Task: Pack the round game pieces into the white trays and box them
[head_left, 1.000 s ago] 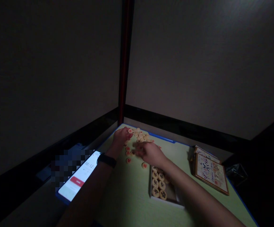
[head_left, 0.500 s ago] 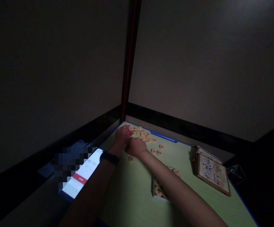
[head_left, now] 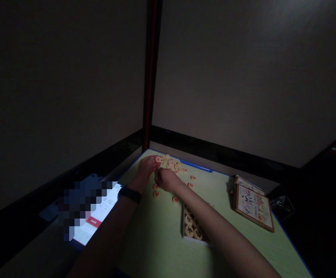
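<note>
Xiangqi pieces, round and pale wood, lie in a loose pile [head_left: 172, 165] at the far corner of the table. My left hand [head_left: 148, 166], wearing a dark wristband, is closed around a red-marked xiangqi piece [head_left: 158, 159] beside that pile. Just to its right, my right hand [head_left: 168, 180] has its fingers curled down over the tabletop; whatever they hold is hidden. By its fingertips lies a red-marked piece [head_left: 155, 186], with another piece [head_left: 155, 194] just below. A separate red piece [head_left: 175, 199] sits under the right forearm's edge. Behind that forearm, an open box [head_left: 183, 222] contains black-marked pieces.
A lit phone [head_left: 82, 235] showing a timer stands at the left of the green table [head_left: 153, 239]. Framed-looking boxes with Chinese writing [head_left: 253, 206] lie at the right edge. Walls meet behind the far corner, and a dark object [head_left: 284, 208] is beyond the table's right side.
The view has shifted slightly. My right hand has moved a little against the table, and a red piece now shows by its fingertips. My left hand still holds its piece.
</note>
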Action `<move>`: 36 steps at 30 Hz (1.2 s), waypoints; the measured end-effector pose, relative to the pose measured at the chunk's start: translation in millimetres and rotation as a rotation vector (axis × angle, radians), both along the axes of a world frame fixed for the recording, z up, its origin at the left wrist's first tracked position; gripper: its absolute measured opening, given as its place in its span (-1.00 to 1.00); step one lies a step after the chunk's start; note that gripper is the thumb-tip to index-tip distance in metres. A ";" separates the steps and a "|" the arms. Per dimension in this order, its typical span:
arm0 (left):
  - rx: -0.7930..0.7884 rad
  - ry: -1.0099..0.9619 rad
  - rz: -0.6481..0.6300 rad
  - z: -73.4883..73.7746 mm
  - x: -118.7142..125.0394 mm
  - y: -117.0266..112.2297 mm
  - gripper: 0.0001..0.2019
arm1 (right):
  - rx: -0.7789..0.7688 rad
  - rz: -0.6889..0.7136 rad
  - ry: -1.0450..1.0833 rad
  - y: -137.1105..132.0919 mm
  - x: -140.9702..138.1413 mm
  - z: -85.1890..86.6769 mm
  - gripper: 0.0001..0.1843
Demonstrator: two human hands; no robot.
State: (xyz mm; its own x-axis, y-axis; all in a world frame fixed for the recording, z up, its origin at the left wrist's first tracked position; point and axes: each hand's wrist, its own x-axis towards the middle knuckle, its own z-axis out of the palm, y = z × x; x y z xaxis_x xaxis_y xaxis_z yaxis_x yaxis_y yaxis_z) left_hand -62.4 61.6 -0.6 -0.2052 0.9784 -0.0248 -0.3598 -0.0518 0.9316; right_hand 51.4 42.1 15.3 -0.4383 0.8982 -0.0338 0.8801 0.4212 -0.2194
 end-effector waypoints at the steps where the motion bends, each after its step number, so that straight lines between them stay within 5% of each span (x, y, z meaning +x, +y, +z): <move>1: 0.013 0.018 -0.014 -0.3 0.0 -0.1 -0.91 | 0.011 0.016 0.039 1.1 2.4 1.2 -0.79; 6: 0.066 0.142 -0.122 -1.3 2.4 -3.3 -0.88 | 0.040 0.052 0.303 0.8 40.3 7.1 -0.78; 9: 0.103 0.230 -0.157 -3.1 8.7 -6.0 -0.84 | -0.185 0.032 0.723 -13.1 86.8 3.4 -0.89; 13: 0.195 0.536 -0.189 -7.5 23.1 -9.5 -0.87 | -0.360 -0.082 0.936 -58.3 152.1 -6.2 -0.62; 16: 0.258 0.815 -0.155 -7.5 35.6 -18.0 -0.87 | -0.284 -0.116 0.817 -100.7 178.4 -6.9 -0.74; 20: 0.314 1.024 -0.186 0.3 48.0 -35.2 -0.84 | -0.003 0.080 0.413 -135.5 178.7 2.3 -0.91; 27: 0.367 1.109 -0.213 1.6 51.2 -40.7 -0.80 | 0.095 0.151 0.160 -137.4 170.6 -5.4 -0.85; 36: 0.355 1.095 -0.282 -4.2 49.5 -36.6 -0.80 | 0.105 0.125 0.218 -138.4 171.2 -16.9 -0.83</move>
